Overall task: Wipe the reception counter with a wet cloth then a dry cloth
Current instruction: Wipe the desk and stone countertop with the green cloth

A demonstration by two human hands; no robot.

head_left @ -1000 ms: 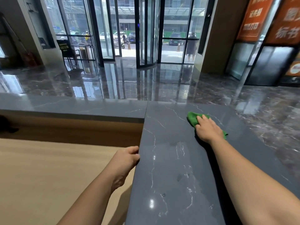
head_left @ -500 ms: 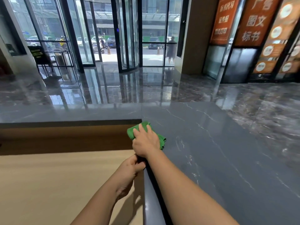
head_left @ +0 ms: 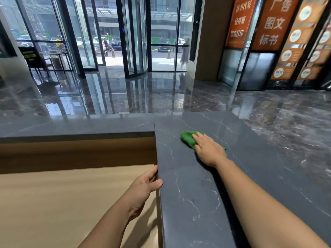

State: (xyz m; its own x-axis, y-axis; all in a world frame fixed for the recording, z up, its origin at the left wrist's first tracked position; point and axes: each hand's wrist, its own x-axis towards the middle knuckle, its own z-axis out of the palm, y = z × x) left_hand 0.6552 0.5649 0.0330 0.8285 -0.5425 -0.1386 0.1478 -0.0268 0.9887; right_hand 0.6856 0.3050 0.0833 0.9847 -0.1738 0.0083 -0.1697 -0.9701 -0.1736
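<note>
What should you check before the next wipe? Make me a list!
1. The green cloth lies under the right hand: ok.
2. Its fingers are straight and press down: ok.
3. The left hand grips the counter by its edge: ok.
4. The cloth is wet enough: cannot tell.
5. A dry cloth is ready for later: not ok, none in view.

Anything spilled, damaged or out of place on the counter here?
Nothing stands out. The right hand presses the green cloth flat on the counter; the left hand grips its edge. The pale lines look like stone veining, not cracks.
</note>
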